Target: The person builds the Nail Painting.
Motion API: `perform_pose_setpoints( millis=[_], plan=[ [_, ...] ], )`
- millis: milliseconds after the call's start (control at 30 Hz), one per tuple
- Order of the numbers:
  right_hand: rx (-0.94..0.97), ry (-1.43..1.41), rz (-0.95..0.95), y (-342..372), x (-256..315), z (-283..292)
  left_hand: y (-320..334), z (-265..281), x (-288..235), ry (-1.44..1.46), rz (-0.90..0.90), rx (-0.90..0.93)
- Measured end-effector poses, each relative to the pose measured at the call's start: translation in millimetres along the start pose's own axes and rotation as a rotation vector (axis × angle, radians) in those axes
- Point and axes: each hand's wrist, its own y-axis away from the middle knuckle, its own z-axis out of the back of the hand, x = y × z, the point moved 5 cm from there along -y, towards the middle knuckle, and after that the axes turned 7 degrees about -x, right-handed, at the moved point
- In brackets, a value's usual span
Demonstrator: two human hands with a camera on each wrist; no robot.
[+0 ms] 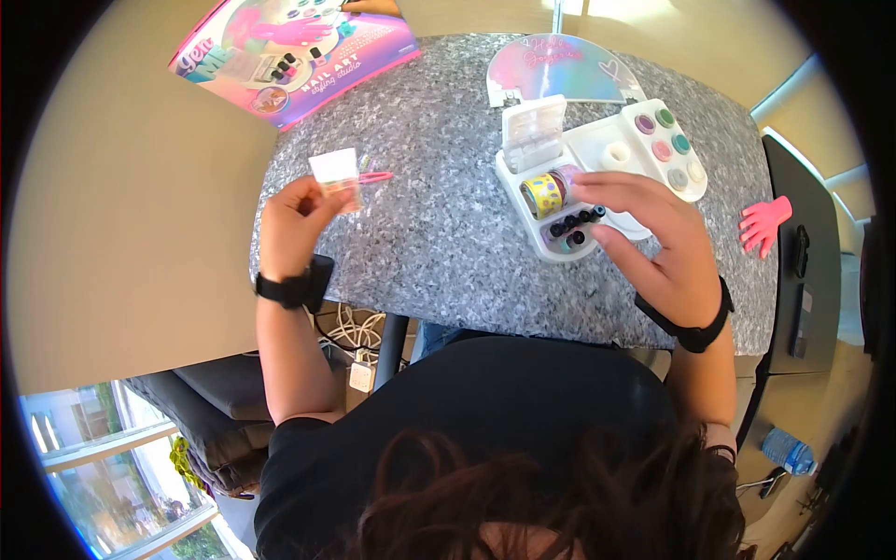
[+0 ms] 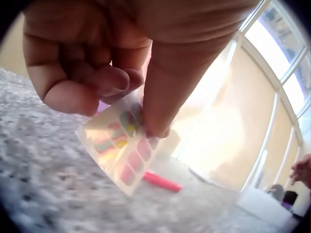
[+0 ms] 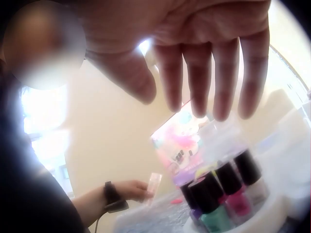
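Observation:
Between thumb and fingers my left hand point(image 1: 295, 224) pinches a small sheet of nail stickers point(image 2: 121, 145), pale with pink, green and yellow nail shapes. In the head view the sheet point(image 1: 333, 166) is raised over the left part of the table. A slim pink tool point(image 1: 376, 176) lies on the tabletop just beyond it. My right hand point(image 1: 665, 241) is held with fingers extended and nothing in it, above the front of a white tray point(image 1: 590, 140). Near its fingertips are several black-capped nail polish bottles point(image 1: 571, 227) and a yellow patterned roll point(image 1: 541, 195) in the tray's compartments.
A colourful nail art box point(image 1: 308, 61) stands at the back left. Behind the tray is a half-round pastel panel point(image 1: 566, 73). Several coloured pots point(image 1: 663, 149) sit in the tray's right part. A pink model hand point(image 1: 767, 224) lies at the table's right edge.

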Motion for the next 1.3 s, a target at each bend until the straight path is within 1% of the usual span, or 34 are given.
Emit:
perform_pose_setpoints(
  millis=[67,133,167,200,233,367,400,433,467,500,533,567,600,667,700,767,833,867,933,1000,1067,1133,1200,1233,1300],
  plan=[
    [-0.031,-0.036,-0.027,-11.7,8.6,-10.0,28.2,-24.8,-59.2,-0.087,-0.22,-0.096],
    [-0.063,-0.073,-0.05,-22.0,16.7,-20.6,52.3,-57.9,-114.0,-0.041,-0.463,-0.091],
    [-0.067,-0.041,-0.043,-26.3,20.1,-26.0,55.4,-69.3,-123.6,-0.038,-0.464,-0.091],
    [-0.071,-0.007,-0.035,-29.4,20.5,-28.9,57.9,-80.0,-132.9,-0.065,-0.517,-0.072],
    [-0.094,0.081,0.06,-30.3,17.7,-32.4,58.8,-87.1,-138.4,-0.091,-0.57,-0.053],
    [-0.108,0.148,0.068,-38.3,14.0,-27.0,44.2,-96.6,-139.4,-0.063,-0.575,-0.012],
    [-0.155,0.191,0.059,-40.1,10.2,-22.0,36.7,-90.9,-133.3,-0.115,-0.567,-0.04],
    [-0.202,0.232,0.051,-41.6,6.2,-17.2,28.9,-82.6,-124.7,-0.17,-0.556,-0.069],
    [-0.2,0.232,0.051,-42.8,0.4,-14.8,21.1,-74.1,-115.3,-0.226,-0.544,-0.098],
    [-0.195,0.296,0.076,-43.8,-5.9,-13.4,12.7,-67.7,-101.4,-0.227,-0.542,-0.099],
    [-0.19,0.36,0.102,-44.6,-9.6,-13.9,3.1,-60.8,-80.6,-0.339,-0.52,-0.145],
    [-0.19,0.356,0.104,-44.8,-11.3,-15.5,-4.7,-52.9,-61.5,-0.453,-0.496,-0.189],
    [-0.172,0.354,0.08,-45.3,-14.2,-17.8,-11.0,-45.4,-46.2,-0.456,-0.497,-0.19],
    [-0.155,0.352,0.056,-46.5,-16.6,-19.4,-22.2,-34.6,-19.7,-0.506,-0.407,-0.113],
    [-0.146,0.36,0.04,-47.3,-16.8,-20.4,-25.0,-30.0,-12.9,-0.511,-0.333,-0.075],
    [-0.134,0.363,0.023,-47.8,-19.9,-21.7,-29.0,-25.7,1.3,-0.532,-0.337,-0.066],
    [-0.2,0.382,0.076,-47.9,-23.6,-19.9,-31.8,-23.8,12.6,-0.561,-0.337,-0.062],
    [-0.199,0.374,0.077,-48.5,-23.1,-19.4,-32.3,-24.3,14.0,-0.542,-0.329,-0.052],
    [-0.206,0.445,0.067,-49.7,-20.7,-15.1,-30.4,-26.2,15.4,-0.524,-0.321,-0.04],
    [-0.193,0.449,0.083,-48.3,-25.8,-20.3,-30.2,-29.4,14.4,-0.531,-0.318,-0.061],
    [-0.167,0.368,0.103,-46.4,-30.4,-30.0,-30.9,-33.0,12.7,-0.513,-0.323,-0.043],
    [-0.138,0.34,0.068,-48.0,-31.0,-34.0,-30.8,-36.5,11.7,-0.498,-0.326,-0.026],
    [-0.153,0.294,0.0,-46.4,-38.5,-37.6,-28.5,-39.3,8.4,-0.505,-0.402,-0.047],
    [-0.154,0.294,0.0,-45.9,-38.6,-37.7,-28.3,-41.7,9.1,-0.505,-0.403,-0.048],
    [-0.168,0.263,-0.051,-45.7,-41.0,-37.3,-28.2,-46.1,7.2,-0.438,-0.43,-0.055]
  ],
)
